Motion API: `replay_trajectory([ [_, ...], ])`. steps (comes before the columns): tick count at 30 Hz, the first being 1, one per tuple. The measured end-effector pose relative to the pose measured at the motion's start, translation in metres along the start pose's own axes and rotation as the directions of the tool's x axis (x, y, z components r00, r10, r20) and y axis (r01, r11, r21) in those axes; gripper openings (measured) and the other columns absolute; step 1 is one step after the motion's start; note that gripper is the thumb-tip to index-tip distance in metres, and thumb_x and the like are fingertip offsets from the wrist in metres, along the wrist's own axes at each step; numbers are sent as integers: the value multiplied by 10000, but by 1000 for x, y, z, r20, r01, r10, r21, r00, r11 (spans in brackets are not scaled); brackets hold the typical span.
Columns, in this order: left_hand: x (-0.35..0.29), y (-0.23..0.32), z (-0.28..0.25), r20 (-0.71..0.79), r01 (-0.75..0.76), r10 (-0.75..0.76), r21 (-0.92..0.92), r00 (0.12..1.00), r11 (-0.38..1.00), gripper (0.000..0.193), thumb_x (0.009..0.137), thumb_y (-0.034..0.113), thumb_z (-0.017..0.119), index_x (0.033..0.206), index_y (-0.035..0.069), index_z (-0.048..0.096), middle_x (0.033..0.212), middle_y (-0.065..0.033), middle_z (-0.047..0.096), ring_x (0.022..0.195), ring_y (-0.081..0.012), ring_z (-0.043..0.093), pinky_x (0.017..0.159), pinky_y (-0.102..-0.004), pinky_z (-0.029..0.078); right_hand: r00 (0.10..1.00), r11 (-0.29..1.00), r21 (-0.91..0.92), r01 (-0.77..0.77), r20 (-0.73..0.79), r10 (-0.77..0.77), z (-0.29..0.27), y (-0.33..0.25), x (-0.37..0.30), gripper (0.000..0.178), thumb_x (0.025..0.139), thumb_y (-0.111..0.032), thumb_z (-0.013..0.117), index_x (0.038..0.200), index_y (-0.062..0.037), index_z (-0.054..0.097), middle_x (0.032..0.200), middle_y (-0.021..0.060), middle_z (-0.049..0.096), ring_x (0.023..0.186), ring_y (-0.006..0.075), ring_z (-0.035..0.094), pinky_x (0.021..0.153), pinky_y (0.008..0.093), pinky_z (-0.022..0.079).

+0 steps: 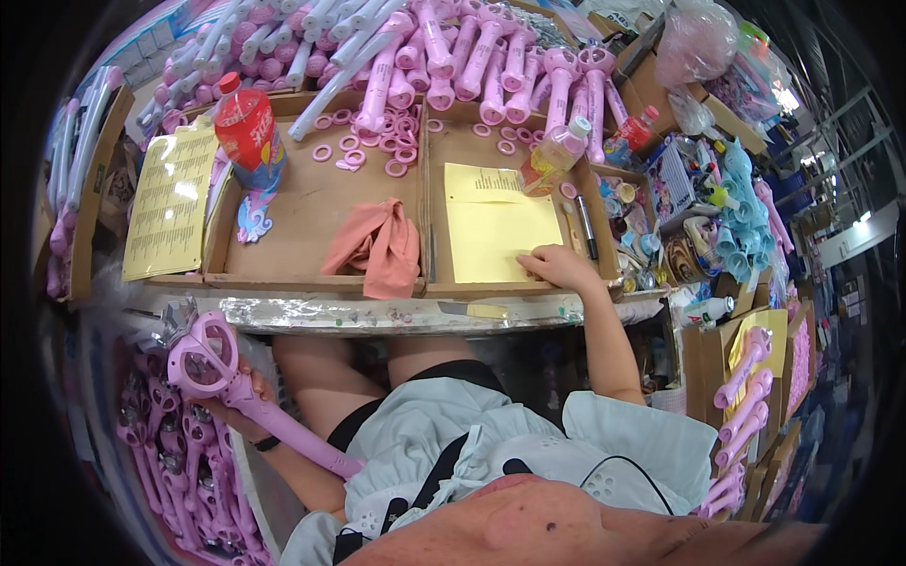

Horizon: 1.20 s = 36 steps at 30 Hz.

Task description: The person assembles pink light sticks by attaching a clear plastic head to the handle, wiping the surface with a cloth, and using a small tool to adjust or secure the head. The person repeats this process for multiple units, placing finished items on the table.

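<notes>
A pink toy wand (283, 424) with a round openwork head lies slantwise at my left side, its narrow end against my clothes. My left hand (247, 401) is closed round it just below the head. On the tray's right half lies a yellow label sheet (495, 236), with rows of small print along its top part. My right hand (562, 268) rests at the sheet's lower right, fingers bent together and fingertips on the paper. Whatever they pinch, if anything, is too small to make out. A salmon-coloured cloth (377, 247) hangs over the tray's front edge.
Pink rings (398, 141) and a pile of pink wand handles (481, 57) fill the far side. A red-capped bottle (247, 132), a clear bottle (555, 156) and a black marker (587, 226) stand or lie around the cardboard tray (311, 280). Several finished-looking wands (184, 453) fill a bin at left.
</notes>
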<state>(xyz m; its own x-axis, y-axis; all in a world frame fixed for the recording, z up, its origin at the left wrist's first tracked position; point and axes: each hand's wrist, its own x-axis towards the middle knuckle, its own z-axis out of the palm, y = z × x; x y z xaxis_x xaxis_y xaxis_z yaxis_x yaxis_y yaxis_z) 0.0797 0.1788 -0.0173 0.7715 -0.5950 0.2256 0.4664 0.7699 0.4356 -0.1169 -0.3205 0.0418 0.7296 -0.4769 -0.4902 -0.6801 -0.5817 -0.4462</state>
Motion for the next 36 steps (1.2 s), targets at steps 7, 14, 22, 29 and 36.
replay_trajectory([
  [7, 11, -2, 2, -24, 15, -14, 16, 1000, 1000, 929, 773, 664, 551, 1342, 12, 212, 1070, -153, 424, 721, -277, 522, 519, -350, 464, 901, 898, 73, 434, -59, -430, 22, -64, 11, 329, 861, -322, 559, 873, -8, 655, 851, 171, 633, 811, 330, 592, 716, 381, 469],
  [14, 12, -15, 19, -163, 43, -36, 44, 986, 998, 940, 716, 761, 497, 1231, -12, 356, 997, -150, 507, 675, -279, 568, 487, -344, 478, 396, 523, -519, 676, -343, -852, 34, -164, 71, 359, 739, -392, 647, 838, -47, 675, 934, 153, 616, 892, 269, 581, 879, 400, 383],
  [22, 15, -23, 35, -403, -31, 101, 178, 910, 984, 980, 679, 847, 377, 1188, 12, 451, 827, -126, 551, 512, -205, 541, 395, -284, 449, 781, 778, -81, 623, 119, -613, 37, -244, 91, 465, 804, -506, 560, 907, -67, 675, 800, 180, 659, 721, 325, 637, 665, 400, 490],
  [29, 16, -24, 37, -438, -21, 103, 188, 893, 982, 973, 684, 859, 337, 1142, 13, 483, 783, -128, 565, 501, -185, 549, 398, -265, 445, 795, 634, -479, 607, 350, -496, 31, -232, 101, 315, 730, -302, 585, 956, -107, 685, 892, 129, 673, 835, 281, 644, 727, 390, 501],
  [36, 20, -28, 42, -457, 13, 80, 196, 886, 980, 962, 688, 853, 348, 1170, 29, 462, 796, -131, 567, 505, -191, 549, 409, -269, 449, 792, 733, -326, 598, 381, -477, 44, -213, 112, 321, 718, -317, 601, 945, -103, 677, 921, 122, 670, 864, 287, 637, 745, 383, 496],
])
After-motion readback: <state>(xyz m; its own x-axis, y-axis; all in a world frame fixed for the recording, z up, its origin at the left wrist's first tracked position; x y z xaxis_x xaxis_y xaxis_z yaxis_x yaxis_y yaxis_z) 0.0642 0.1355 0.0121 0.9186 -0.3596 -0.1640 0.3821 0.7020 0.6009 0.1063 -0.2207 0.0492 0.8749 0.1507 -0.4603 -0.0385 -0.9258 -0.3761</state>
